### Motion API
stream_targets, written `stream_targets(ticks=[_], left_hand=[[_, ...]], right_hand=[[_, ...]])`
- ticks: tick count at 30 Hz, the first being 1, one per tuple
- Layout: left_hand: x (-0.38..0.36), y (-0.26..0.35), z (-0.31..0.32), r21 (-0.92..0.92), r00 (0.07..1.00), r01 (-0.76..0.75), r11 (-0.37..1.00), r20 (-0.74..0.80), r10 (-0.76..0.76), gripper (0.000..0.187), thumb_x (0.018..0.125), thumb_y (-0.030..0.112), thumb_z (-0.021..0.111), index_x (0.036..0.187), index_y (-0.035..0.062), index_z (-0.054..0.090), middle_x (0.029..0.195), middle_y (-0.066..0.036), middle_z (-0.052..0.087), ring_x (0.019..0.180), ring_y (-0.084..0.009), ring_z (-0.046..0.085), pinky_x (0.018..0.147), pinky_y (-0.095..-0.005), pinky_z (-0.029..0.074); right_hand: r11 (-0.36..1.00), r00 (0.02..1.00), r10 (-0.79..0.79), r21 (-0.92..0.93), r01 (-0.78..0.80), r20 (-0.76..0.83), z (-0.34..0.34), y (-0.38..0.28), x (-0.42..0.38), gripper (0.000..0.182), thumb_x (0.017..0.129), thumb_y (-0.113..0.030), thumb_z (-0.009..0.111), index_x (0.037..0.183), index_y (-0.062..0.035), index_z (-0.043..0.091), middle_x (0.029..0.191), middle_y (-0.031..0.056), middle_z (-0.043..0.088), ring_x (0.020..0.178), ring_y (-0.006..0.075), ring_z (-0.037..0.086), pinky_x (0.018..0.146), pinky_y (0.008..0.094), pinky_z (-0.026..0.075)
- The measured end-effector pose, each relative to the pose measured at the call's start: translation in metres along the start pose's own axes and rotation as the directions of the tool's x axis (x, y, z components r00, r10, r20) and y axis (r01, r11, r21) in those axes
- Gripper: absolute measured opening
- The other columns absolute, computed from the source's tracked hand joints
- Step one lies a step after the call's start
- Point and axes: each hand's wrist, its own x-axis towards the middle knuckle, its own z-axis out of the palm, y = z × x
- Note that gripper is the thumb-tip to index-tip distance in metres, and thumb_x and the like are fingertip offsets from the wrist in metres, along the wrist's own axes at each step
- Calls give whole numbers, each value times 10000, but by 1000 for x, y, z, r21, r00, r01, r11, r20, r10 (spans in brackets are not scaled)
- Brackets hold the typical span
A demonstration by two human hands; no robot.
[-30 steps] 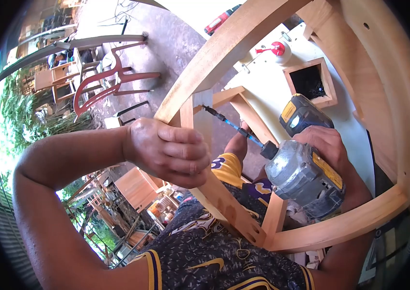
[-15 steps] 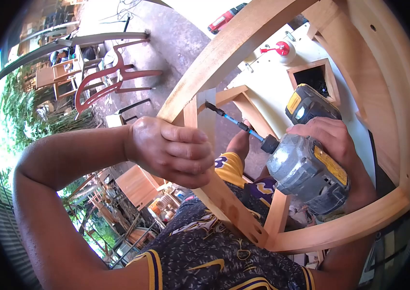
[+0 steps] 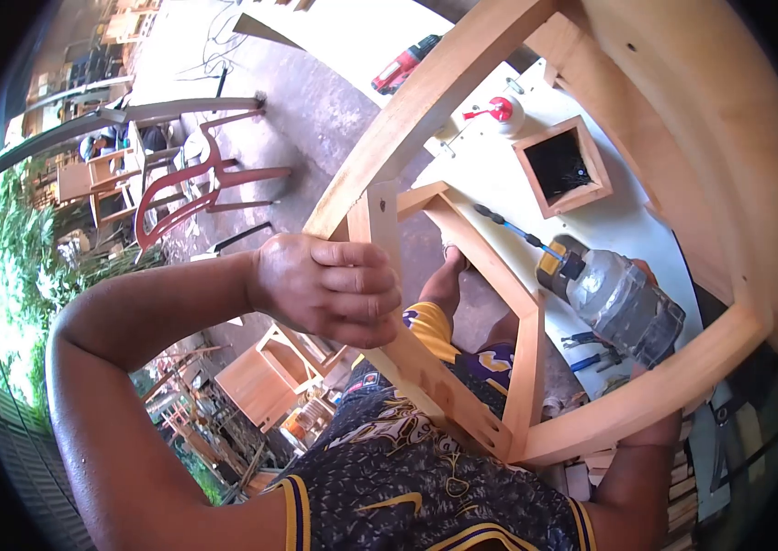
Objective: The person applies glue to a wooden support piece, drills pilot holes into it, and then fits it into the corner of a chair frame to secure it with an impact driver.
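My left hand [image 3: 334,289] is wrapped round a corner of a curved wooden frame [image 3: 435,386], which is tilted up before my chest. Close above its fingers, a small dark hole or screw head shows in the frame's corner block. My right hand [image 3: 643,272], mostly hidden behind the tool, grips a cordless drill [image 3: 627,303] with a scuffed, clear-looking cover and a yellow-and-black battery. A long drill bit [image 3: 522,234] with a blue middle points up and left from the chuck. Its tip is apart from the corner block.
Behind the frame, a white worktop holds a wooden box [image 3: 526,188] with small dark pieces inside, a red-capped white bottle [image 3: 505,112] and a red drill [image 3: 404,66]. Hand tools [image 3: 595,356] lie near its edge. A red chair [image 3: 155,207] is on the floor at left.
My right hand has drawn the drill away from the corner block, right and down. The bit tip is farther from the wood. My left hand keeps its hold, and the frame has shifted slightly in view.
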Motion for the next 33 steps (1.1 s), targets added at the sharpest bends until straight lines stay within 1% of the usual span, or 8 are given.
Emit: stream_targets(ticks=[7,13,24,26,28,30,32,33], left_hand=[[1,-3,7,37,999,-21,999,-40,22,355,747,248,710,1093,220,631,1047,-1,584,978,-163,567,886,-348,488],[2,4,-1,-17,998,55,998,-5,-55,458,756,402,712,1137,171,608,1198,-57,606,1162,-221,555,1009,-446,428],[2,3,-6,-99,997,69,993,49,-65,648,753,610,683,1135,93,597,1162,-122,595,1175,-299,543,1054,-514,378],[1,4,-13,-34,981,195,980,-13,-196,675,782,656,631,1153,94,590,1187,-150,585,1187,-316,537,1054,-519,374],[-7,4,-2,-109,845,443,890,-279,-455,746,844,646,581,1268,34,538,1225,-194,560,1191,-381,524,1057,-505,358],[5,4,1,-242,522,735,633,-395,-756,736,888,580,585,1313,-14,494,1261,-193,550,1175,-355,540,1022,-444,399],[4,-6,10,-837,215,540,94,29,-976,669,934,503,570,1306,-46,481,1246,-181,562,1141,-262,554,966,-350,439],[4,-9,3,-868,179,493,-57,165,-970,617,952,475,561,1246,-66,522,1114,-141,616,1027,-150,572,874,-279,466]], right_hand=[[996,999,27,-90,-28,-20,13,32,-63,393,790,-89,707,1159,12,614,1009,125,683,927,235,676,851,339,523],[985,999,45,-164,-47,-17,35,68,-100,404,797,-78,696,1181,4,604,1026,122,676,948,226,667,863,334,516],[907,970,63,-392,-154,-236,13,118,-152,426,809,-56,677,1222,-10,585,1056,115,665,988,210,650,886,326,503],[897,966,61,-410,-164,-253,14,127,-152,431,811,-52,674,1230,-12,581,1062,114,662,995,207,647,890,324,500],[892,965,47,-424,-156,-257,17,137,-141,435,813,-49,671,1237,-15,578,1068,113,660,1003,204,644,894,322,498],[885,966,25,-444,-140,-256,15,145,-125,440,815,-45,667,1245,-17,574,1073,112,658,1010,201,641,898,321,495],[877,967,15,-462,-134,-253,14,149,-112,445,817,-41,664,1252,-20,571,1079,111,656,1017,198,638,902,319,493],[872,968,12,-471,-134,-252,14,151,-108,447,819,-39,662,1256,-21,569,1082,110,655,1021,196,637,904,319,492]])
